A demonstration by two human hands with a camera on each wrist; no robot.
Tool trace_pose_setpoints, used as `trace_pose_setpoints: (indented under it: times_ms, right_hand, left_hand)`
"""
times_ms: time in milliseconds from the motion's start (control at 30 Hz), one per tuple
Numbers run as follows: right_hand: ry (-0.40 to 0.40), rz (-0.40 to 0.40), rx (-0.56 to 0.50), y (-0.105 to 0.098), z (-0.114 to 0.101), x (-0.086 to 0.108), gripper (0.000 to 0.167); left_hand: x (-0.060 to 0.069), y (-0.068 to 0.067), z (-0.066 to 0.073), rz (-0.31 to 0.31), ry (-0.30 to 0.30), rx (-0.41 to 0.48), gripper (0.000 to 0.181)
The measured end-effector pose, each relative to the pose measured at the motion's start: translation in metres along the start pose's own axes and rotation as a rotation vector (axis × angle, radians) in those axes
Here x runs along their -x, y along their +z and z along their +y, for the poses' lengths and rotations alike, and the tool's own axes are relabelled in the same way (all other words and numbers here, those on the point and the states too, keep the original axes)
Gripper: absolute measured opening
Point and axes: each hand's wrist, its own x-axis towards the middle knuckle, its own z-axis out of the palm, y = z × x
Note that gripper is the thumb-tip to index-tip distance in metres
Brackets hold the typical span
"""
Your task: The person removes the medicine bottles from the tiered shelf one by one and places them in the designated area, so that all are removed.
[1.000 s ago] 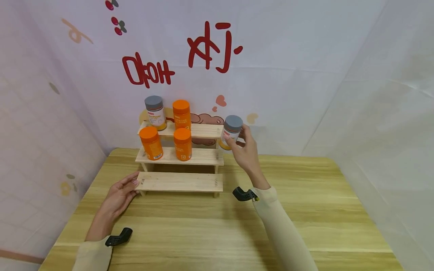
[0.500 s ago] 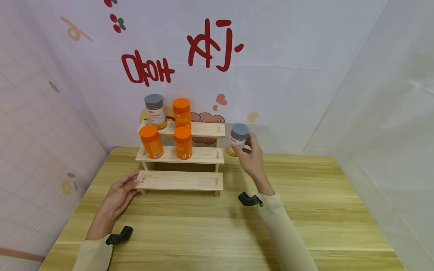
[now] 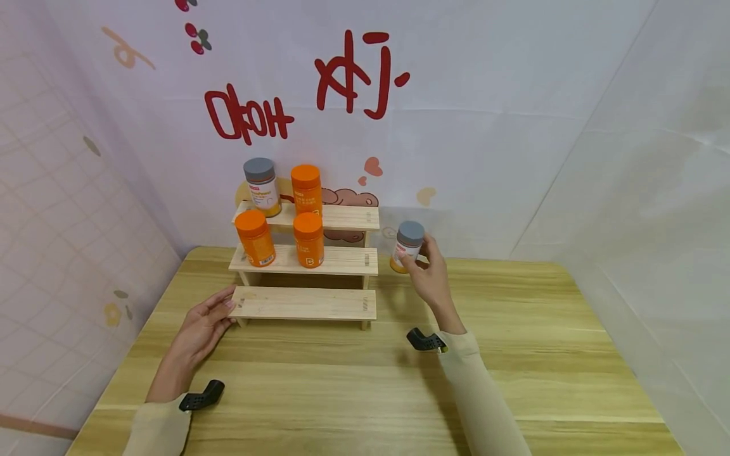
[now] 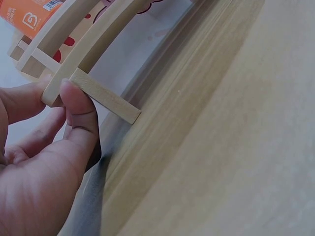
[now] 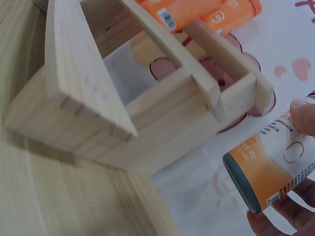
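Observation:
My right hand (image 3: 432, 275) grips a white and yellow supplement bottle with a grey lid (image 3: 407, 247), held to the right of a three-step wooden rack (image 3: 305, 304). In the right wrist view the bottle (image 5: 275, 157) is apart from the rack's end, its base in the air. My left hand (image 3: 199, 329) pinches the left end of the lowest step; the left wrist view has thumb and forefinger on the board's end (image 4: 59, 83). A similar grey-lidded bottle (image 3: 263, 190) and an orange bottle (image 3: 307, 190) stand on the top step. Two more orange bottles (image 3: 255, 239) stand on the middle step.
The rack stands on a wood-grain table (image 3: 319, 392), its back toward a white printed cloth wall (image 3: 485, 158). More cloth hangs at the left and right sides. Each wrist wears a black camera mount (image 3: 426, 340).
My right hand has moved right and down with the grey-lidded bottle, away from the rack's top step. The left hand stays at the lowest step. The other bottles have not moved.

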Motion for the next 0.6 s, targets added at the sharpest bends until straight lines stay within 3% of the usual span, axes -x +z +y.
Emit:
trace_pose_setpoints:
  times_ms: [133,367,600]
  right_hand:
    - [0.008,-0.009,0.005,-0.004,0.013,0.0,0.06]
    - [-0.016,0.013,-0.019,-0.006,0.072,-0.01,0.059]
    - [0.032,0.021,-0.046,-0.012,0.088,-0.009,0.06]
  left_hand:
    - [0.0,0.0,-0.001,-0.003,0.006,0.007,0.061]
    - [-0.001,-0.001,-0.002,-0.007,0.013,0.007,0.062]
    - [0.0,-0.001,-0.003,-0.017,0.022,0.024,0.059]
